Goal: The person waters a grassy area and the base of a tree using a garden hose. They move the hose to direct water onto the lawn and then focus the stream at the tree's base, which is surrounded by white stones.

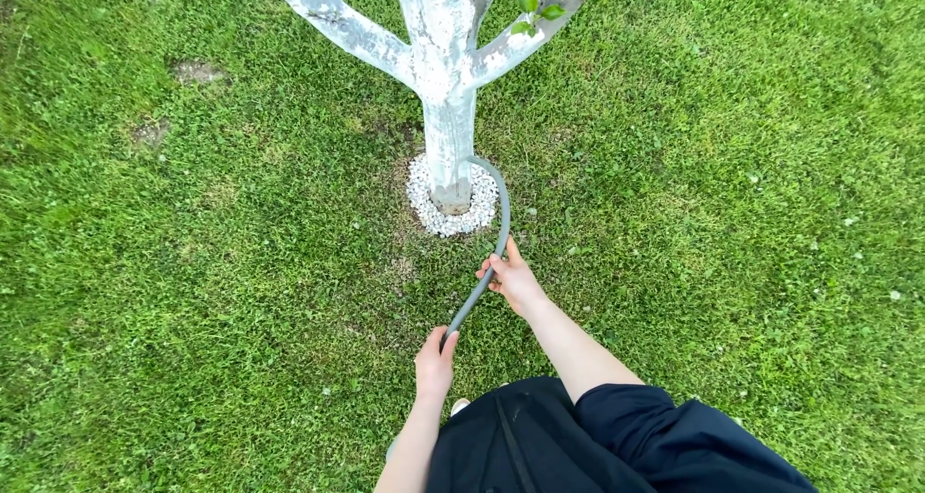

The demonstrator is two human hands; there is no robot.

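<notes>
Branches (332, 16) cut off at top edge; hose (496, 213) end hidden behind trunk (449, 136).

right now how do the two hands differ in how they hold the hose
The right hand grips the grey hose farther out, nearer the whitewashed tree trunk, with its arm stretched forward. The left hand holds the hose lower, close to the body, arm less extended. The right arm has a dark sleeve above the elbow; the left arm shows bare. Both hands are closed around the same hose.

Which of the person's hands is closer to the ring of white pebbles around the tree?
The right hand. It holds the grey hose just below the white pebbles. The left hand holds the hose lower down, nearer the person's body and farther from the tree trunk.
</notes>
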